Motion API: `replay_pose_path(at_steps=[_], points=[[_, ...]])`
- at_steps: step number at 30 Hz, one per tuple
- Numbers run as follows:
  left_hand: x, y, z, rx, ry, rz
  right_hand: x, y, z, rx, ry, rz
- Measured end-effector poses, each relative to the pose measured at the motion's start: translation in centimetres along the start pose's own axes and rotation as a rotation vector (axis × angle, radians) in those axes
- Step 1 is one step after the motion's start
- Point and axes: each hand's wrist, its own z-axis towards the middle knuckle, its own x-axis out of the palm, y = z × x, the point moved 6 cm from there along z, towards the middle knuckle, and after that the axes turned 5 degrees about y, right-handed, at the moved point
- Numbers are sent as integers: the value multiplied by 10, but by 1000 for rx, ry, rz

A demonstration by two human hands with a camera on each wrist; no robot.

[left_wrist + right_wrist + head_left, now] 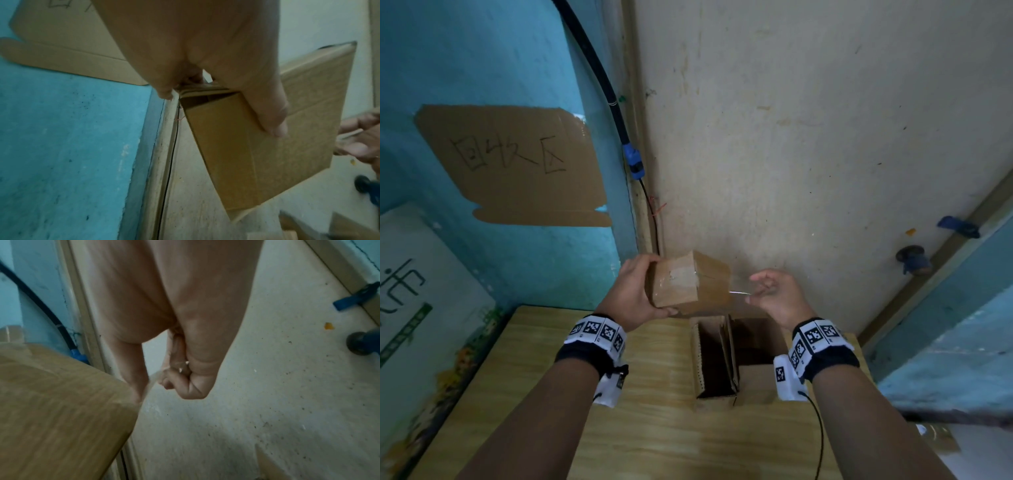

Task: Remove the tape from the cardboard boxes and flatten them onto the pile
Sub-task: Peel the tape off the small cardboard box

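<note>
A small brown cardboard box point(688, 282) hangs in the air above the wooden table, with clear tape still stuck across its near face. My left hand point(635, 294) grips the box point(267, 146) by its left end, thumb under and fingers over the top. To the right of the box, my right hand point(767, 291) pinches a strip of clear tape point(739, 292) that stretches from the box's right edge to my fingertips. In the right wrist view the tape point(151, 382) runs between thumb and curled fingers, beside the box point(61, 402).
Two open-topped cardboard boxes point(717, 359) stand on the wooden table point(544, 359) just below my hands. A cardboard sign point(513, 164) with handwriting hangs on the blue wall. A black cable point(602, 78) runs down the corner. A white printed carton point(417, 291) leans at left.
</note>
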Motion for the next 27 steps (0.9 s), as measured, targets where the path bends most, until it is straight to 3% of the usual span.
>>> replay_pose_path(at_steps=[4,8,14,18,22,27], points=[[4,-1,-2,10,16,-90,7,-5,6,-12,-41,16],[9,-4,-2,47,36,-72,19,-13,9,123,-49,272],[16,17,-2,-22,103,-201,12,-15,6,243,-81,503],[18,19,-4,-39,115,-240,16,-10,3,287,-2,858],[23,23,-9,-55,142,-303,23,-8,6,361,45,1062],[30,24,-12,-66,122,-459,30,8,10,347,149,894]])
